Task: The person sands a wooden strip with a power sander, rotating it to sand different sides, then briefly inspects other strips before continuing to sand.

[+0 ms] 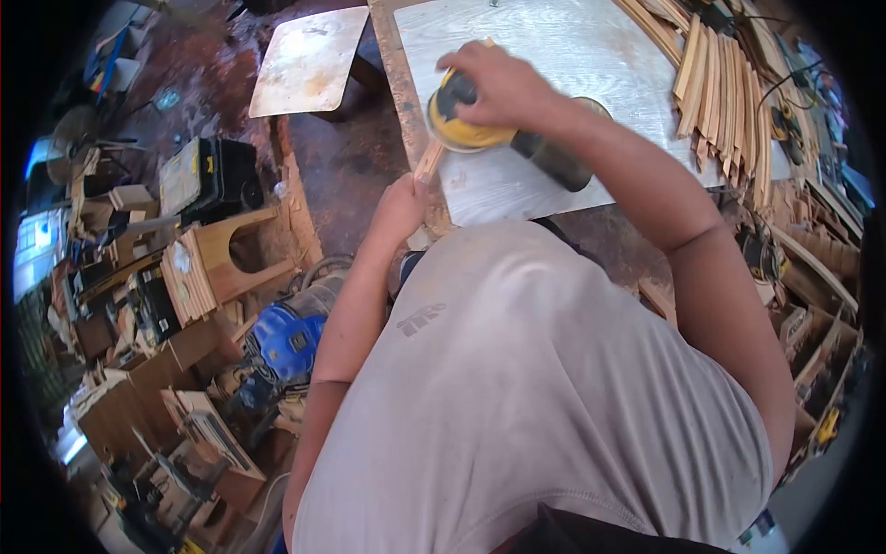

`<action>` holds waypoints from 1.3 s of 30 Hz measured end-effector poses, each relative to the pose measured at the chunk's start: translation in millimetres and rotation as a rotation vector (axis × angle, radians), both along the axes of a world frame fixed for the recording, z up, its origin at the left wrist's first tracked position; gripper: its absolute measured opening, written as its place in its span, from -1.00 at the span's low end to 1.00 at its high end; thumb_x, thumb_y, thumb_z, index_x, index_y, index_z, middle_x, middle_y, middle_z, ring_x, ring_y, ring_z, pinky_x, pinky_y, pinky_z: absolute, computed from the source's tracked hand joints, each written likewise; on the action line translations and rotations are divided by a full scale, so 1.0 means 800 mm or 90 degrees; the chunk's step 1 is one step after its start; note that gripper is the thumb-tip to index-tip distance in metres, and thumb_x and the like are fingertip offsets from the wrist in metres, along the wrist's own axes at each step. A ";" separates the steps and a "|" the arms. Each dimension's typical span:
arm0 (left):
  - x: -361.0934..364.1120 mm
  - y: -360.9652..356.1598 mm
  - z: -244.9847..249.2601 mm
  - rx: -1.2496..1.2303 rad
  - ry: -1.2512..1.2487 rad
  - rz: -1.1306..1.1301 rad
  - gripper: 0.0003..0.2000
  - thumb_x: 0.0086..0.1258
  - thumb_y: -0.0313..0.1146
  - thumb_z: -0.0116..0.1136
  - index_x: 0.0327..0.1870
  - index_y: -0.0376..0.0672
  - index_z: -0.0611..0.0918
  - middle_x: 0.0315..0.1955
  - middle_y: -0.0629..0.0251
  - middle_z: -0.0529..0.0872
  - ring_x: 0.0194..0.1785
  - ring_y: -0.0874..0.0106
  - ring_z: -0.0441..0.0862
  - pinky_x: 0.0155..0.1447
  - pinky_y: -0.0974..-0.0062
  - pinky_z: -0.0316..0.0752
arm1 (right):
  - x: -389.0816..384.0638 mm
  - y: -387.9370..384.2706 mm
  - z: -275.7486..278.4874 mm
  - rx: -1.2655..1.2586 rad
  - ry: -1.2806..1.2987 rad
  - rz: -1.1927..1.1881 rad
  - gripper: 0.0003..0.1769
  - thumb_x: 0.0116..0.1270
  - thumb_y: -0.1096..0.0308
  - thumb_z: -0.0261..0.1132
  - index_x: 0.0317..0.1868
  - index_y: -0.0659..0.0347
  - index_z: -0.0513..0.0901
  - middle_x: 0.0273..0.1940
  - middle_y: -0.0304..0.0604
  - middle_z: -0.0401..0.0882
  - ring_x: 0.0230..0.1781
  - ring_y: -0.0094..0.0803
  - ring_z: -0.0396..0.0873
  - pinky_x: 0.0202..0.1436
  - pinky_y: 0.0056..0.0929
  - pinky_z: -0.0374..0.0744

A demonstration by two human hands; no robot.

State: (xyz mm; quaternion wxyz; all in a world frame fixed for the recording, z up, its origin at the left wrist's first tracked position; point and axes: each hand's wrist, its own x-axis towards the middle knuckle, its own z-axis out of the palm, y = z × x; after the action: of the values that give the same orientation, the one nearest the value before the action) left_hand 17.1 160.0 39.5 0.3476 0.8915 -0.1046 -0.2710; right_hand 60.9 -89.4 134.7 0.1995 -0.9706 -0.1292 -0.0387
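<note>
My right hand (506,85) is closed over the top of a yellow and black orbital sander (471,134). A dark dust canister (558,164) shows under my right forearm and appears joined to the sander. The sander's pad rests on or just over a narrow wooden strip (429,161) at the left edge of a pale, streaked board (554,51). Fingers closed, my left hand (403,205) grips the near end of this strip. Most of the strip is hidden beneath the sander and my right hand.
Many thin wooden strips (724,92) lie bunched at the board's right side. A small square-topped stool (309,60) stands to the left. On the floor are a black toolbox (226,175), a blue machine (284,342) and wooden pieces (217,263).
</note>
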 end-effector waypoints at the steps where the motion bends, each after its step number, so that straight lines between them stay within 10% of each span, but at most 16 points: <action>1: 0.008 0.009 -0.008 0.004 -0.013 -0.020 -0.54 0.65 -0.10 -0.17 -0.15 -0.39 0.62 -0.23 -0.31 0.67 -0.03 -0.24 0.62 0.05 -0.05 0.47 | -0.008 0.030 0.008 -0.030 0.011 0.007 -0.37 0.10 0.15 0.41 0.25 -0.08 0.57 0.12 -0.07 0.55 0.11 -0.01 0.60 0.12 -0.06 0.65; 39: 0.021 -0.028 0.013 0.052 -0.088 -0.104 -0.59 0.44 -0.16 0.23 -0.11 -0.48 0.59 -0.22 -0.35 0.69 -0.03 -0.21 0.68 0.06 0.04 0.54 | -0.019 0.032 0.027 -0.116 -0.051 -0.006 -0.43 0.11 0.18 0.41 0.21 -0.17 0.59 0.06 -0.03 0.51 0.07 0.03 0.58 0.07 -0.08 0.67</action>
State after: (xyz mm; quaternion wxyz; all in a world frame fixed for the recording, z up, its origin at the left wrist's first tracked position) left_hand 34.0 137.3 50.1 0.2798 0.9099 -0.1897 -0.2403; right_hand 45.5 -63.7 156.0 0.1046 -0.9829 -0.1358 -0.0666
